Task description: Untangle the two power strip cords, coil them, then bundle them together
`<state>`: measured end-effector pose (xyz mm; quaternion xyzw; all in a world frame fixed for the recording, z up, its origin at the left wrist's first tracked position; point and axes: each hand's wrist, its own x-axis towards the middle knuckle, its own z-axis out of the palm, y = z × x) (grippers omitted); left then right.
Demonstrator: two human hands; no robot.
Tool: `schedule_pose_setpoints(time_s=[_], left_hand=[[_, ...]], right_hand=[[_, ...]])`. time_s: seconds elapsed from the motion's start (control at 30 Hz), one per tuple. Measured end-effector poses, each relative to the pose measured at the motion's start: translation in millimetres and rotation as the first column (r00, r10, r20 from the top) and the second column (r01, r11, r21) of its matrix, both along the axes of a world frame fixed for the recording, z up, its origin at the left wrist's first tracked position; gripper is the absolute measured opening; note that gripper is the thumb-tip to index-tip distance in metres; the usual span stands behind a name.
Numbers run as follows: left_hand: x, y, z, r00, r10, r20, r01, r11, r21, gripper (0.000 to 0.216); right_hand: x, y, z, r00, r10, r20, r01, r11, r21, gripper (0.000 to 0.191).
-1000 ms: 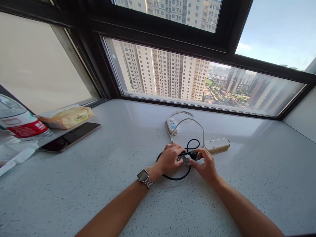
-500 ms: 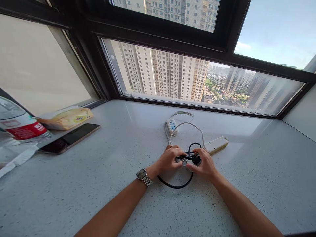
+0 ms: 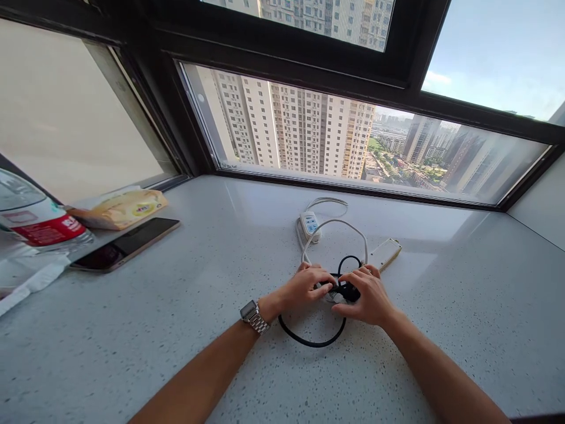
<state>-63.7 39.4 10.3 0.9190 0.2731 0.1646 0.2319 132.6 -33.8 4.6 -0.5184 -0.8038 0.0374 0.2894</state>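
- Presently, my left hand (image 3: 304, 287) and right hand (image 3: 368, 295) both pinched the black plug (image 3: 348, 291) over the desk (image 3: 176, 330), beside the white cord (image 3: 353, 232).
- Risk, as I judged it: the looped black cable (image 3: 309, 340) could snag, twisting the plug from my grip.

The bench (image 3: 185, 330) looks like polished stone, pale grey with fine dark specks and a soft sheen. The black cable (image 3: 311, 341) is smooth, rubbery and faintly glossy; the white cable (image 3: 348, 227) and white power strip (image 3: 309, 225) are smooth plastic. The wristwatch (image 3: 251, 314) has a shiny metal band. The phone (image 3: 126, 244) shows a glossy dark glass face. The bottle (image 3: 30, 221) is clear plastic with a glossy red label. The yellow packet (image 3: 123, 207) looks like slick plastic film. The window frame (image 3: 282, 59) is dark and matt.
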Motion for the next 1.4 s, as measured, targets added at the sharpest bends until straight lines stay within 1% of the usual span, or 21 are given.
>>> schedule_pose_setpoints(time_s=[0.07, 0.13, 0.23, 0.3, 0.37, 0.5, 0.6, 0.67, 0.73, 0.77, 0.83, 0.93, 1.0, 1.1, 1.2, 1.27, 1.33, 1.4], left_hand=[[1, -1, 2.1, 0.999, 0.02, -0.027, -0.02, 1.0, 0.004, 0.031], [3, -1, 4.3, 0.997, 0.035, -0.064, -0.035, 0.999, -0.005, 0.032], [3, 1, 6.1, 0.994, 0.009, -0.11, -0.016, 0.998, -0.068, 0.031], [3, 3, 5.5, 0.995, 0.017, -0.099, -0.028, 0.993, -0.113, 0.03], [4, 3, 3.3, 0.996, 0.069, -0.059, -0.076, 0.989, -0.128, 0.031], [6, 5, -3.6, 0.982, 0.187, 0.035, -0.182, 0.976, -0.121, 0.03], [6, 8, -7.9, 0.946, 0.308, 0.096, -0.295, 0.946, -0.133, 0.032], [6, 11, -8.6, 0.895, 0.415, 0.161, -0.398, 0.908, -0.132, 0.035], [4, 14, -7.0, 0.838, 0.482, 0.256, -0.452, 0.876, -0.17, 0.037], [3, 15, -5.4, 0.813, 0.491, 0.312, -0.442, 0.87, -0.218, 0.039], [1, 16, -1.5, 0.757, 0.489, 0.433, -0.36, 0.865, -0.348, 0.042], [-2, 16, 3.6, 0.641, 0.51, 0.574, -0.217, 0.837, -0.502, 0.043], [-3, 17, 5.4, 0.579, 0.534, 0.616, -0.187, 0.823, -0.537, 0.042], [-7, 20, 6.0, 0.529, 0.56, 0.638, -0.23, 0.818, -0.527, 0.041], [-14, 27, 6.0, 0.47, 0.577, 0.668, -0.315, 0.817, -0.483, 0.041], [-20, 32, 6.0, 0.447, 0.578, 0.683, -0.362, 0.815, -0.453, 0.042], [-24, 35, 5.9, 0.461, 0.573, 0.678, -0.39, 0.817, -0.425, 0.042], [-26, 36, 5.6, 0.501, 0.564, 0.656, -0.403, 0.823, -0.4, 0.041]], right_hand=[[-4, -1, -0.5, 0.999, -0.015, 0.032, 0.014, 0.999, 0.047, 0.04], [-7, -3, -1.7, 0.997, 0.0, 0.077, -0.01, 0.993, 0.121, 0.038], [-10, -4, -4.3, 0.986, 0.074, 0.149, -0.106, 0.97, 0.221, 0.034], [-10, -5, -5.5, 0.976, 0.123, 0.18, -0.168, 0.951, 0.261, 0.026], [-8, -4, -5.6, 0.97, 0.153, 0.187, -0.201, 0.939, 0.278, 0.014], [-4, -3, -4.0, 0.977, 0.168, 0.13, -0.201, 0.929, 0.312, 0.013], [-2, -3, -4.0, 0.98, 0.184, 0.079, -0.2, 0.918, 0.344, 0.005], [-1, -5, -4.9, 0.974, 0.215, 0.067, -0.225, 0.918, 0.327, 0.007], [-2, -7, -5.9, 0.972, 0.227, 0.063, -0.236, 0.933, 0.271, 0.01], [-3, -8, -6.4, 0.975, 0.213, 0.06, -0.222, 0.946, 0.235, 0.016], [-5, -7, -7.5, 0.986, 0.156, 0.06, -0.164, 0.972, 0.169, 0.028], [-7, -3, -10.2, 0.994, 0.091, 0.067, -0.098, 0.987, 0.123, 0.028], [-5, 0, -12.5, 0.996, 0.063, 0.06, -0.07, 0.99, 0.119, 0.033], [0, 6, -14.7, 0.999, 0.024, 0.033, -0.028, 0.992, 0.126, 0.039], [5, 9, -14.3, 0.999, -0.026, -0.02, 0.028, 0.991, 0.129, 0.039], [7, 11, -13.7, 0.997, -0.063, -0.05, 0.069, 0.99, 0.122, 0.039], [7, 11, -13.5, 0.995, -0.079, -0.053, 0.085, 0.99, 0.111, 0.039], [5, 11, -13.7, 0.997, -0.075, -0.037, 0.078, 0.992, 0.095, 0.041]])
